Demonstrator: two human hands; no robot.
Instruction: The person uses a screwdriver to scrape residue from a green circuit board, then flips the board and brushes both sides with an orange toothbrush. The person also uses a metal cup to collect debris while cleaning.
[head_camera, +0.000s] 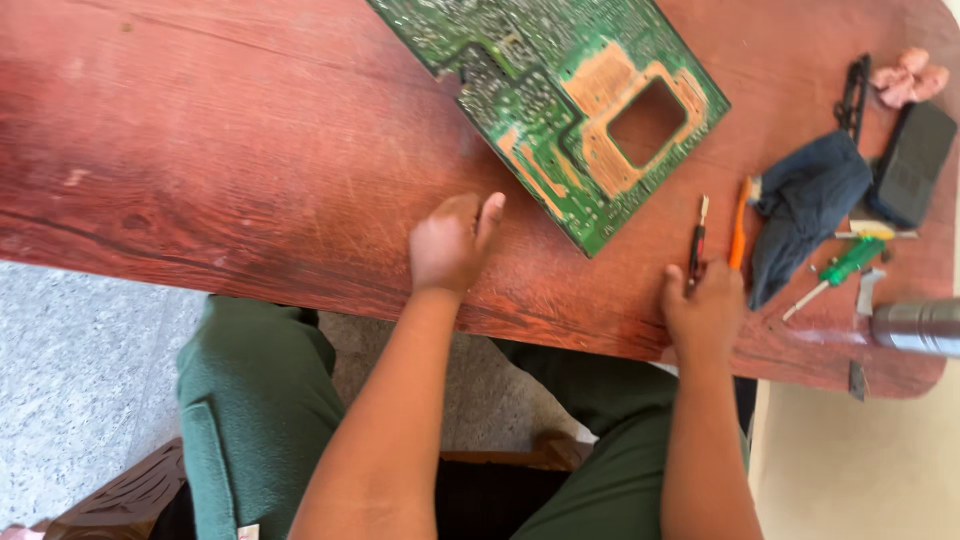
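Observation:
A green circuit board (540, 90) with copper tracks and a rectangular cut-out lies solder side up on a reddish wooden table (230, 150). My left hand (450, 245) hovers over the table just left of the board's near corner, fingers loosely curled, holding nothing. At the table's near edge, my right hand (705, 305) closes on the end of a thin dark red tool (697, 240). An orange-handled tool (738, 225) lies right beside it.
To the right lie a dark blue cloth (810, 205), a green-handled screwdriver (845, 265), a black flat case (912, 160), a pink crumpled rag (908, 78), a black strip (853, 95) and a metal cylinder (915, 325). My green-trousered legs (250, 400) are under the table.

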